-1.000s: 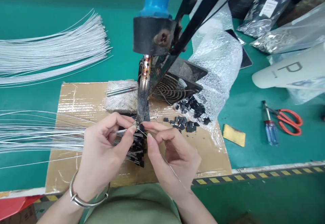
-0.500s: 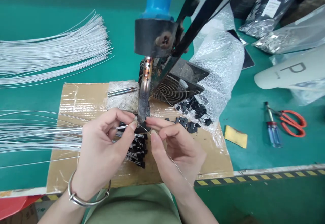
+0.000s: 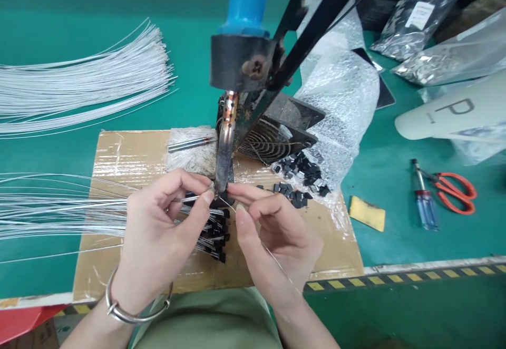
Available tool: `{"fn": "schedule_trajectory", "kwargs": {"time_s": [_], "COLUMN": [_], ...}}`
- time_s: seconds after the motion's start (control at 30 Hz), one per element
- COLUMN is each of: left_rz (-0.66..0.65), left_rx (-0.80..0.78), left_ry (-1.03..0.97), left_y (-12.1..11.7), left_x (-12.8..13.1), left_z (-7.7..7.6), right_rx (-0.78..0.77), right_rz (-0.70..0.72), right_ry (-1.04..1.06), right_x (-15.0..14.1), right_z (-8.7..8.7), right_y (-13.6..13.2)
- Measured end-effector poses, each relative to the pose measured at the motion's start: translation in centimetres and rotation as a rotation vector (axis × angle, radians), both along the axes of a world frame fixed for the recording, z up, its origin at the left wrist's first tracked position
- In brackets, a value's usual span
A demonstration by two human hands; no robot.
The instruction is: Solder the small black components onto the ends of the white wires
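Green desk [image 3: 387, 154], cardboard sheet [image 3: 110, 154] w/ shiny tape on it under the work; front edge has yellow/black striped tape [image 3: 395, 279], red thing [image 3: 27, 322] at bottom L corner. Writing: big "P" on the white cup [image 3: 430, 112] at R, smaller print nearby n/a (too small); white label [image 3: 419, 15] on a clear bag at top R, also unreadable. Soldering iron [image 3: 224, 151], blue handle, hangs tip-down from a black stand [image 3: 292, 43] mid-view, partly blocking the round-grilled fan [image 3: 264, 138] behind. L of the iron, white pad [image 3: 190, 164] w/ metal rods [image 3: 192, 144] on top; R, loose black parts [image 3: 300, 172] by the bubble wrap [image 3: 340, 106]. Further R: yellow sponge [image 3: 367, 213], screwdriver [image 3: 426, 206], red-handled tool [image 3: 456, 193]. White wire bundle [image 3: 98, 75] upper L; 2nd bundle [image 3: 79, 212] runs behind L hand [image 3: 158, 233] to black ends [image 3: 215, 233]. L hand's grip is narrow, pinching a small piece at the tip, mostly hidden by fingers. R hand [image 3: 280, 238] pinches a thin wire [image 3: 281, 269] btwn thumb & fingers, one end right by the tip, rest trailing past the palm.
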State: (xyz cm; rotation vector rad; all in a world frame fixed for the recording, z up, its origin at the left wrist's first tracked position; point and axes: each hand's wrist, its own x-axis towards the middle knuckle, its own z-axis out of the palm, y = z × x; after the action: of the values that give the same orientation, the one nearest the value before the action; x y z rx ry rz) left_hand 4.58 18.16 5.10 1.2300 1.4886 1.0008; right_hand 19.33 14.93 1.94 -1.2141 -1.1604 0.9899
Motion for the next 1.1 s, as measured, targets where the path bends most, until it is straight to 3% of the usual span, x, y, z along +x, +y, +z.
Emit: {"fn": "schedule_trajectory", "kwargs": {"time_s": [1.1], "left_rz": [-0.001], "left_rx": [0.021], "left_ry": [-0.002], "left_y": [-0.15], "left_x": [-0.10], "left_z": [0.09], "right_rx": [0.019], "right_rz": [-0.024], "right_ry": [-0.010], "right_x": [-0.29], "right_z": [-0.18], "right_y": [0.04]}}
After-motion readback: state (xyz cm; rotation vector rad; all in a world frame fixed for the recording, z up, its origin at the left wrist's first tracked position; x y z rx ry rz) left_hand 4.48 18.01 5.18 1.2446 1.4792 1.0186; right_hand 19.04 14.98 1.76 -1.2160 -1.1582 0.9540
